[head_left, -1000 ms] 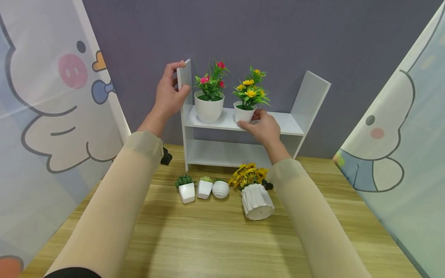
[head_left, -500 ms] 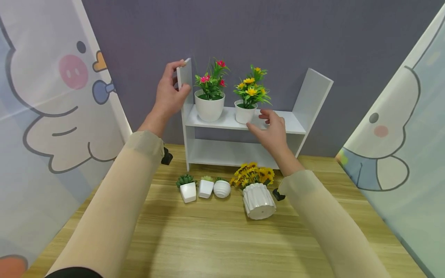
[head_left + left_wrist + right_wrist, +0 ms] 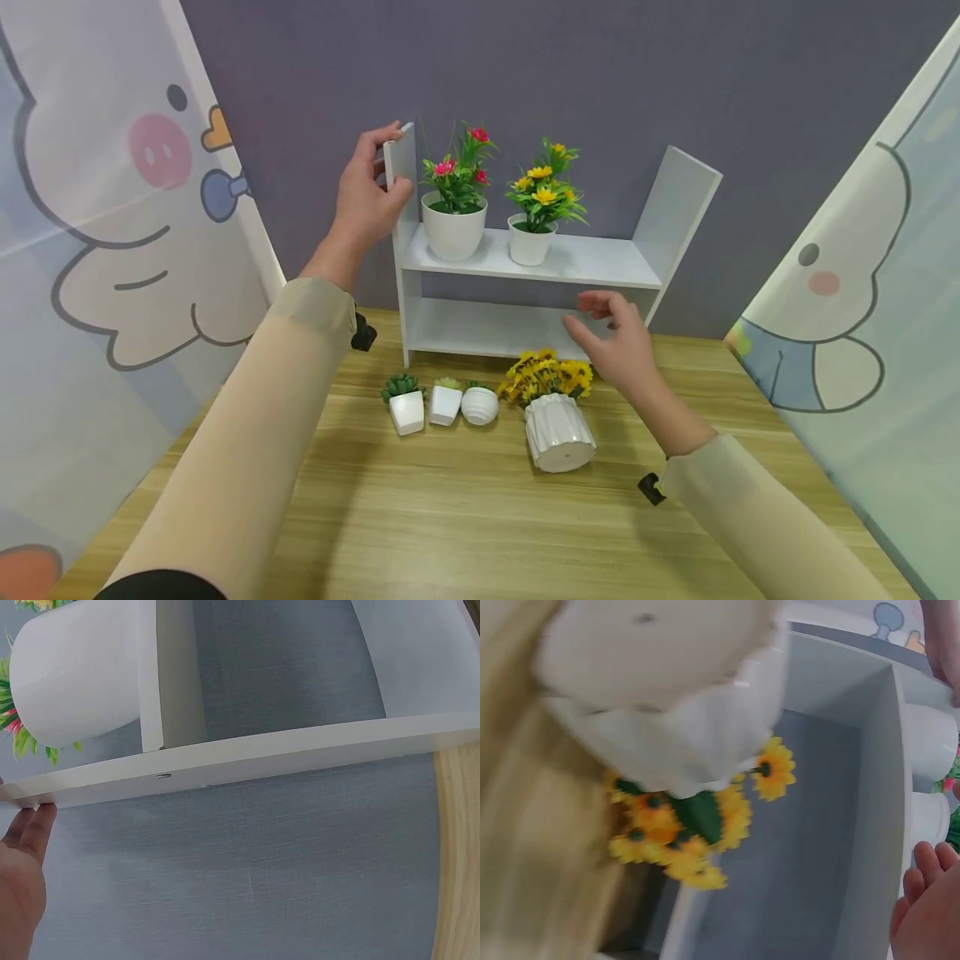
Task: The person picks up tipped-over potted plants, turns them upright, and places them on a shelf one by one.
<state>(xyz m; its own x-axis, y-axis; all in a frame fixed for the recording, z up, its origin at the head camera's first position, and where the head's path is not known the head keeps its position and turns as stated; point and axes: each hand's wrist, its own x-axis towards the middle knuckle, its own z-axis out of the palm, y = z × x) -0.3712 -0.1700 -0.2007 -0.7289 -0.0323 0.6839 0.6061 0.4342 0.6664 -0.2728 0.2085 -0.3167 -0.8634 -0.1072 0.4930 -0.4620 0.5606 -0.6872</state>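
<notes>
A white two-tier shelf (image 3: 600, 258) stands against the grey wall. My left hand (image 3: 366, 193) grips the top of its left side panel, thumb on the inner face; in the left wrist view the fingers (image 3: 36, 829) press the outer face. On the upper tier stand a pink-flowered potted plant (image 3: 454, 233) at left and a yellow-flowered potted plant (image 3: 531, 247) right of it. My right hand (image 3: 621, 340) is in the air before the lower tier, holding nothing, fingers loosely bent. Below it to the left, a ribbed white pot of yellow daisies (image 3: 558, 433) lies on its side.
Three small succulents lie in a row on the wooden table (image 3: 420, 517): a dark green one (image 3: 407, 412), one in a square pot (image 3: 446, 406) and one in a round pot (image 3: 479, 407). Cartoon-printed curtains (image 3: 135, 267) hang on both sides.
My right hand has let go of the yellow-flowered potted plant, which stays on the upper tier, and has moved down and right. My left hand keeps its grip on the side panel.
</notes>
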